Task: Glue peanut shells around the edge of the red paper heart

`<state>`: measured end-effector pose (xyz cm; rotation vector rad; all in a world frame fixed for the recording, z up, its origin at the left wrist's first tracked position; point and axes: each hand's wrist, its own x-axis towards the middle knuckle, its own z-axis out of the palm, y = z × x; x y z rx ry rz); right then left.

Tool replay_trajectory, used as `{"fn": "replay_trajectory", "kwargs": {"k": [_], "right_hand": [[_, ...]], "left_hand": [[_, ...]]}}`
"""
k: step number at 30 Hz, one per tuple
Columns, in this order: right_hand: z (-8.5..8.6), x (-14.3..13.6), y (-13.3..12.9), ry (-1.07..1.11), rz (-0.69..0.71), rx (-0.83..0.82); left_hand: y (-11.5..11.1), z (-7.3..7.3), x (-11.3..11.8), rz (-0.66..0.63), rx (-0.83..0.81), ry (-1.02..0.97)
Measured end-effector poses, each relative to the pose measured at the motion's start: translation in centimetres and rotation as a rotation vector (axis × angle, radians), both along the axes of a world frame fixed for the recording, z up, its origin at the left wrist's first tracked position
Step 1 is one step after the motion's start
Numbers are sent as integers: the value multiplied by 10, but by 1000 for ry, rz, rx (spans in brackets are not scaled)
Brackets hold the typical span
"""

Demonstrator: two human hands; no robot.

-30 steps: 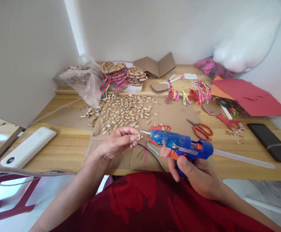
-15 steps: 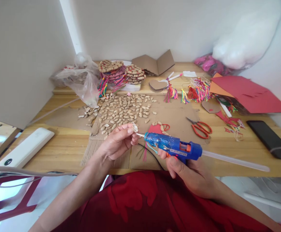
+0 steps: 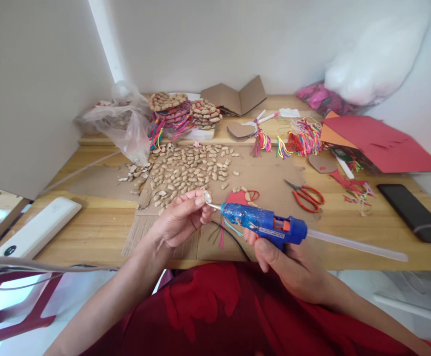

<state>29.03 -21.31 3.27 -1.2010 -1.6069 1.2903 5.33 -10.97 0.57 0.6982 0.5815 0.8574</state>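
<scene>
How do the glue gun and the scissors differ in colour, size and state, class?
The glue gun is mainly blue; the scissors have orange-red handles. The glue gun looks larger than the scissors. The glue gun is in the right hand, while the scissors lie unheld. Both point leftward in the picture.

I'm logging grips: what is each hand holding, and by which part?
The left hand pinches a small, pale peanut-shell piece by its edge; the right hand grips the blue plastic glue gun by its mostly hidden handle.
</scene>
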Motion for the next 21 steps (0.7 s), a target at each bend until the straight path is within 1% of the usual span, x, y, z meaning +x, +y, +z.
{"fn": "replay_trajectory", "kwargs": {"k": [11, 21], "right_hand": [[2, 0, 1, -5, 9, 18], [1, 2, 1, -29, 31, 10]], "left_hand": [[-1, 3, 0, -1, 2, 25], [-1, 4, 1, 5, -10, 10]]}}
